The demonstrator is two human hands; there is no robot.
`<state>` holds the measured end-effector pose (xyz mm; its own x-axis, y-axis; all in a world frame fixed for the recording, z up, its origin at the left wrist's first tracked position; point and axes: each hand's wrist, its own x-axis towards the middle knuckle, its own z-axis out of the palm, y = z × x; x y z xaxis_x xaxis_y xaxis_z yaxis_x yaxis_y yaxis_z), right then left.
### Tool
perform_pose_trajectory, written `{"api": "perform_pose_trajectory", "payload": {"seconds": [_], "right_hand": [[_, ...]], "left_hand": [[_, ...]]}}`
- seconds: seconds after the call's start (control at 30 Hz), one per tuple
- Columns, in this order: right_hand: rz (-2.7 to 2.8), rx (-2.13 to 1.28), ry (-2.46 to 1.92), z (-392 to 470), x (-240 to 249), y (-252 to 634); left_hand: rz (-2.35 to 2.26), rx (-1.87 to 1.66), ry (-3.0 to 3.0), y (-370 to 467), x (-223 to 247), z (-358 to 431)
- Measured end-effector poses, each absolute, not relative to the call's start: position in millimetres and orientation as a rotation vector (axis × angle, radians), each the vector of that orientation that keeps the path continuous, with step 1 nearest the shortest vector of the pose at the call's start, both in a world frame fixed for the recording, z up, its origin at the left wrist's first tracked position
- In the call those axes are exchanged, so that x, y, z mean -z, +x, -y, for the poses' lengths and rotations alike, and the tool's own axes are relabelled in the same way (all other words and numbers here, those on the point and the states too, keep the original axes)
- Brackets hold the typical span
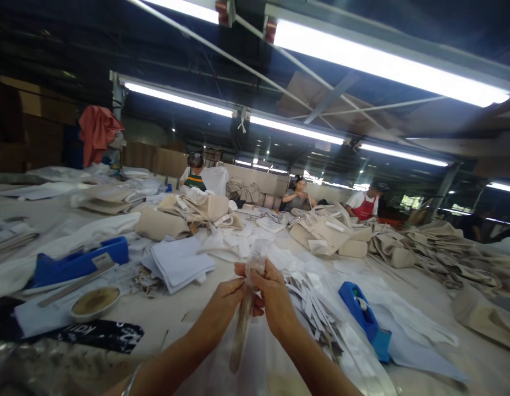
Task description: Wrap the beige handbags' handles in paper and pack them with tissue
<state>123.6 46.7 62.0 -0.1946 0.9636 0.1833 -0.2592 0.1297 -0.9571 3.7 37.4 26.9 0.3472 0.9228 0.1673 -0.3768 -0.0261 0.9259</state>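
Both hands meet at the middle of the view around a narrow clear plastic bag (241,338), held lengthwise, with something long and beige-brown showing through it. My right hand (275,294) is closed on its upper part, where crumpled plastic sticks up above the fingers. Lower down and to the left, my left hand (228,300) pinches its side. What exactly lies inside the bag is not clear. Right of the hands is a pile of thin white and grey strips (310,302). Folded white sheets (178,261) lie to the left.
Blue tape dispensers stand at left (85,261) and right (364,319). A small dish (95,302) sits at left. Beige fabric piles (329,231) spread across the table's far side, where several people work. Fluorescent lamps (382,60) hang overhead.
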Motion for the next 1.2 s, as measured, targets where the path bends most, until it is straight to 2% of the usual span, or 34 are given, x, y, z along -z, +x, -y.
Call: {"api": "perform_pose_trajectory", "payload": {"seconds": [0.2,0.4,0.67,0.9,1.03,1.1,1.2], "right_hand": [[1.362,-1.378,-0.674,-39,-52,128],[1.229,-1.35,-0.712,-12,-22,114],[1.28,-1.421,-0.895,-5,17,110],[1.335,-1.49,-0.899,-4,24,123],[1.343,-1.511,-0.928,-10,19,131],[1.426,-1.41,-0.948,-9,11,138],[1.515,-0.899,-0.971,-1,-3,148]], "left_hand": [[-0.554,-1.207,1.135,4,-30,-33],[-0.573,-1.373,0.959,9,-39,-35],[-0.707,-1.246,0.969,2,-57,-32],[-0.513,-1.33,0.951,1,-66,-44],[-0.656,-1.134,1.053,5,-59,-36],[-0.755,-1.096,1.097,4,-57,-33],[-0.766,-1.251,1.127,-2,-59,-35]]}}
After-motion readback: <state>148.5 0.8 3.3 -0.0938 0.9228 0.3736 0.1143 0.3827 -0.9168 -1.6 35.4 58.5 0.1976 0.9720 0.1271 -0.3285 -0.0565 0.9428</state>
